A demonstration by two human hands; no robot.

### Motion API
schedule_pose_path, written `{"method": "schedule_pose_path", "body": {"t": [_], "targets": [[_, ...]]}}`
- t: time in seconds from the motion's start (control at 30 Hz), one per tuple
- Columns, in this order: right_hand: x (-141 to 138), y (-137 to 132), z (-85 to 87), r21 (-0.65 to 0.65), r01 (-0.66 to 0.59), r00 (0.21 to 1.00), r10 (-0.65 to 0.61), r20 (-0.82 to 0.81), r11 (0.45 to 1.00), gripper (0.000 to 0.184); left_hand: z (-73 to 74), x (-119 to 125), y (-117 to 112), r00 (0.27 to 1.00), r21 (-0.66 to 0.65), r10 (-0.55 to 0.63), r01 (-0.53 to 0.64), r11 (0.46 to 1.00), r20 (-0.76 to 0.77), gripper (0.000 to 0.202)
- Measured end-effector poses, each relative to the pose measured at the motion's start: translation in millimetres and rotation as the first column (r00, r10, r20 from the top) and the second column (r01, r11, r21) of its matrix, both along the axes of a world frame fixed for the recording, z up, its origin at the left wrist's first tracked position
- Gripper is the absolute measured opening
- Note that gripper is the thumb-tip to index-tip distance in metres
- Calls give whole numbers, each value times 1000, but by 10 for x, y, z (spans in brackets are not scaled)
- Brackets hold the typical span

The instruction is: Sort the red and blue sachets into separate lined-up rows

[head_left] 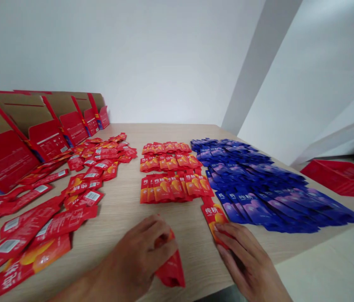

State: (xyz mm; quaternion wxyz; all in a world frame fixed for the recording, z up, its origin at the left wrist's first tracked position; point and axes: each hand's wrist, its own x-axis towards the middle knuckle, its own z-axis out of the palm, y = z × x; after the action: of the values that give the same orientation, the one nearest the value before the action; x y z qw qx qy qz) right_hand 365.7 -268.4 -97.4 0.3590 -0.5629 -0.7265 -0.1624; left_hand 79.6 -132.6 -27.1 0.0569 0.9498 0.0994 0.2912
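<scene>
My left hand (143, 256) is closed around a red pouch (172, 268) above the near part of the table; its lower end sticks out below my fingers. To the right, my right hand (246, 256) rests with its fingers over the lower part of a red-orange pouch (211, 214) that lies face up on the wood. Whether the thumb pinches this pouch is hard to see. Beyond both hands, red-orange pouches (167, 188) lie overlapping in three rows. Blue-purple pouches (255, 205) overlap in several rows beside them on the right.
Loose red pouches (47, 226) are scattered over the left side of the table (123, 226). Several open red cardboard boxes (47, 138) stand along the back left by the wall. A red box (340, 178) sits beyond the table's right edge.
</scene>
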Motion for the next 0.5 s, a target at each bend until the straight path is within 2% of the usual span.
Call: {"method": "schedule_pose_path", "body": {"t": [0.03, 0.07, 0.13, 0.23, 0.3, 0.37, 0.5], "targets": [[1, -1, -3, -4, 2, 1000, -2, -5, 1000, 24, -112, 176, -2, 999, 5, -24, 24, 1000, 31, 20], [3, -2, -6, -7, 3, 1000, -3, -9, 1000, 24, -225, 313, -1, 999, 1, -34, 34, 999, -4, 20], [5, -3, -10, -8, 3, 1000, -3, -16, 1000, 25, -405, 475, 3, 993, -47, -60, 56, 997, -98, 33], [2, -7, -8, 4, 1, 1000, -1, -23, 1000, 25, -528, 496, 7, 973, -193, -85, 42, 980, -216, 72], [-2, -12, -3, 10, 3, 999, -3, -32, 1000, 25, -577, 450, 6, 972, -254, -81, 22, 967, -222, 85], [-3, -17, 5, 3, 9, 999, -9, -37, 1000, 26, -652, 428, 2, 977, -270, -65, 8, 963, -201, 87], [5, -15, 21, -10, 14, 999, -14, -37, 1000, 30, -804, 543, -8, 982, -272, -66, 16, 962, -179, 69]]}}
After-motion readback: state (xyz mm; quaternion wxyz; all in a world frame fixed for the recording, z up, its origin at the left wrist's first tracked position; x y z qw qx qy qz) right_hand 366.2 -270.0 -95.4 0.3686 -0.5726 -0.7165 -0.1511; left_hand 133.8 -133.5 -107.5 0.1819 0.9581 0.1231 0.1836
